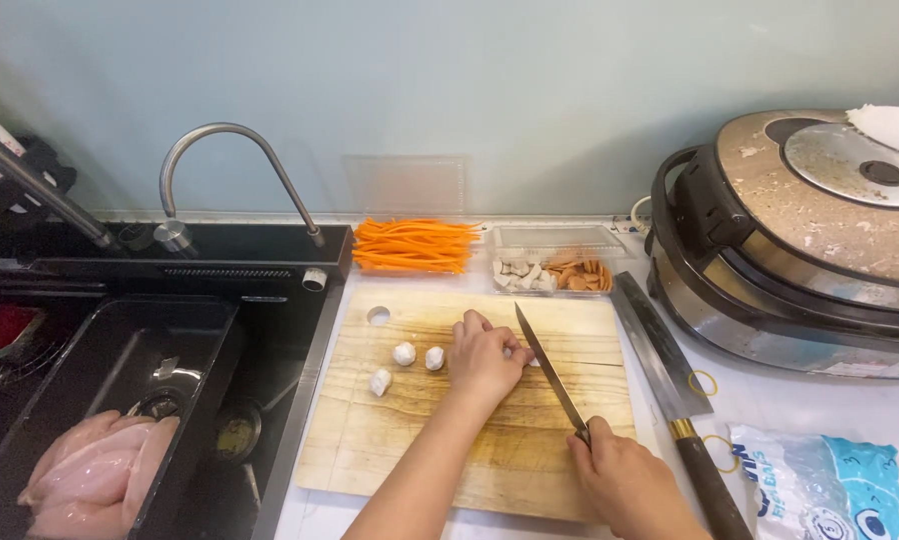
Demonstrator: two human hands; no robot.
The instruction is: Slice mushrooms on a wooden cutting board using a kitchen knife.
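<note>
While my left hand pins a white ball, mostly hidden, mid cutting board, fingers curled clear, my right hand grips the knife, blade angled beside it.

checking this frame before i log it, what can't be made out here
- Head view: the piece under the left hand is hidden by its fingers.
- The right hand covers the knife handle.
- The blue bag is cut off by the frame's bottom edge.
- The food in the clear tub is too small to tell.
</note>
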